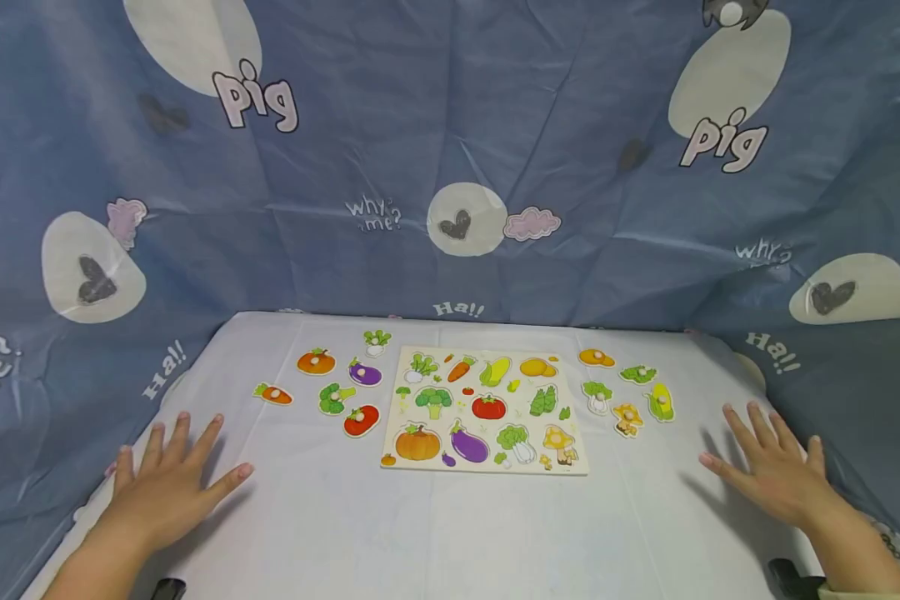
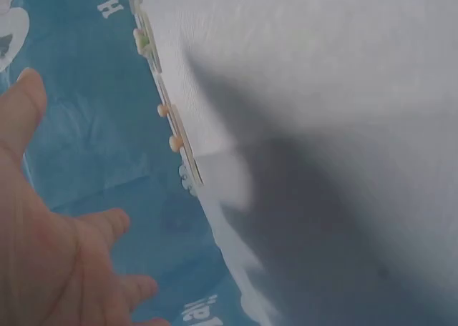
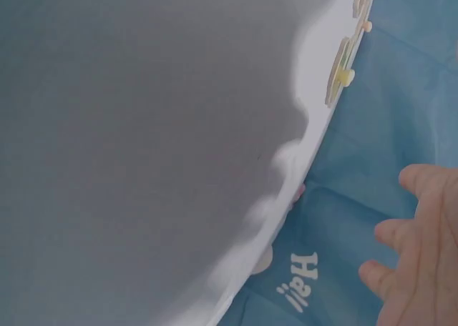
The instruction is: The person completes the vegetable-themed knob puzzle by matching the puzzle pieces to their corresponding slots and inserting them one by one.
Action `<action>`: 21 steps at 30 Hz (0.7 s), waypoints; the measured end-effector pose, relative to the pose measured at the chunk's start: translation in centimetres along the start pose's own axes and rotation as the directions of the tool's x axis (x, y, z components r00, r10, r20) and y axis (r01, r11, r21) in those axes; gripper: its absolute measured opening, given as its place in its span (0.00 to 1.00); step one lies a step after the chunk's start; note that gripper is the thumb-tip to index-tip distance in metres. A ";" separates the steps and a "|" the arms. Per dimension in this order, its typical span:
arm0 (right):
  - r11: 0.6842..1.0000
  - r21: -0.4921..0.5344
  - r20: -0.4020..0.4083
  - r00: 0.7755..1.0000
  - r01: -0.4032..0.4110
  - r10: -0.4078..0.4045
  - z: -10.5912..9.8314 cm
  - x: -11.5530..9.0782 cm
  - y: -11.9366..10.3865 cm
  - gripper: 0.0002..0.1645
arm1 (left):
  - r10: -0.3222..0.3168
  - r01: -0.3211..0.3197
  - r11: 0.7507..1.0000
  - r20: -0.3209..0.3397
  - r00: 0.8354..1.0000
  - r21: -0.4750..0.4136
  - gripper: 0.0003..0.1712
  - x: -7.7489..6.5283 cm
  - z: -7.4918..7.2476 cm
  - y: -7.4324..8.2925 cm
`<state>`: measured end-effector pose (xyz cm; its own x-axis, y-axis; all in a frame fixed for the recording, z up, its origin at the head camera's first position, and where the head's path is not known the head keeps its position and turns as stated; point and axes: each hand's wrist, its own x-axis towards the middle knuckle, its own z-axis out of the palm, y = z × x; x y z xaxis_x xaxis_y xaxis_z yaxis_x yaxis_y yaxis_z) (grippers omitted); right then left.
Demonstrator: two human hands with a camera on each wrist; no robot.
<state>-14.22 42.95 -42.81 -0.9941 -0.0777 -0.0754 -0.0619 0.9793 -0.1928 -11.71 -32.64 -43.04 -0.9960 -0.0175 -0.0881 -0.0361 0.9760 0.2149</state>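
Note:
My left hand (image 1: pixel 167 492) is spread with straight fingers over the table's left side, holding nothing; the carrot piece (image 1: pixel 273 394) lies nearest to it. On the right side my right hand (image 1: pixel 783 475) is spread the same way, and the corn piece (image 1: pixel 661 402) is closest. Between them sits a vegetable puzzle board (image 1: pixel 484 459) with printed pictures. Left of the board lie a pumpkin piece (image 1: pixel 317 362), an eggplant piece (image 1: pixel 365 372), a broccoli piece (image 1: pixel 333 400), a tomato piece (image 1: pixel 362 421) and a radish piece (image 1: pixel 376 342). A mushroom piece (image 1: pixel 627 419) and a bok choy piece (image 1: pixel 597 397) are to its right.
A potato piece (image 1: pixel 596 357) and a leafy green piece (image 1: pixel 638 373) lie toward the back right. White cloth (image 1: pixel 450 542) covers the table. A blue printed curtain (image 1: pixel 390 275) hangs behind and along both sides. The pieces carry small knobs.

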 end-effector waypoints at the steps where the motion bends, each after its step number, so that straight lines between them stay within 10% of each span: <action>1: 1.000 0.004 0.001 1.000 0.001 -0.001 0.1 0.0 0.0 0.56 | 0.004 -0.004 1.000 0.002 1.000 -0.002 0.58 0.0 0.0 0.1; 21: 0.998 0.051 -0.043 0.998 0.044 -0.042 0.3 0.7 -1.1 0.55 | 0.058 -0.059 0.998 -0.024 0.998 -0.032 0.56 0.1 0.7 2.5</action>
<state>-14.85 41.75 -42.93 -0.9936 -0.1103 -0.0256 -0.1007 0.9641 -0.2456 -11.81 -30.03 -43.19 -0.9981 0.0338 -0.0523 0.0197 0.9678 0.2508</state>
